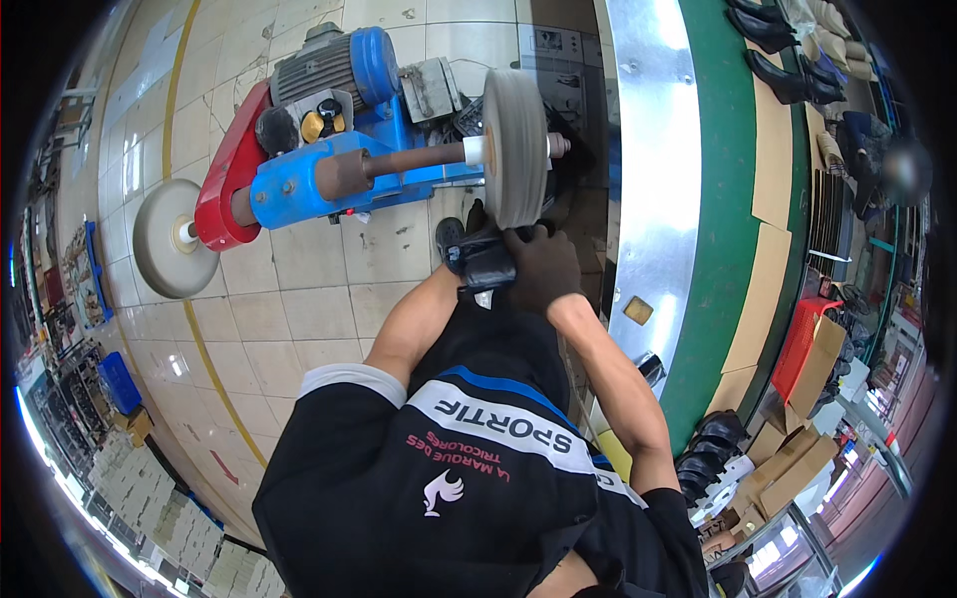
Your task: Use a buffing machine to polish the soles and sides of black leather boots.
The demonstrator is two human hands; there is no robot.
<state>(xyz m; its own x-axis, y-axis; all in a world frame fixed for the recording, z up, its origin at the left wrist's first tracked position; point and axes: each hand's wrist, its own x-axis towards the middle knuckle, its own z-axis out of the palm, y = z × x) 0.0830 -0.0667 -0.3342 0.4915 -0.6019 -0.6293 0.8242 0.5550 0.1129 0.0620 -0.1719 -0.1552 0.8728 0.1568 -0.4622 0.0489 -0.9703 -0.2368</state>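
Observation:
A glossy black leather shoe (488,265) is held up at the lower edge of a grey buffing wheel (514,149), close against it or touching. My right hand (547,267), in a dark brown glove, wraps round the shoe's right side with its fingers near the wheel. From the left my bare forearm runs in behind the shoe. My left hand (478,215) is mostly hidden there, and only some dark gloved fingers show beyond the shoe as they grip it. The wheel sits on the right end of a brown steel shaft (419,161).
The blue machine body (289,184) carries a motor (324,72), a red belt guard (227,169) and a pale second wheel (171,239). A metal ledge (653,199) and green bench (726,189) run along my right. Black shoes (788,75), a red crate (799,334) and cardboard boxes (793,468) lie beyond.

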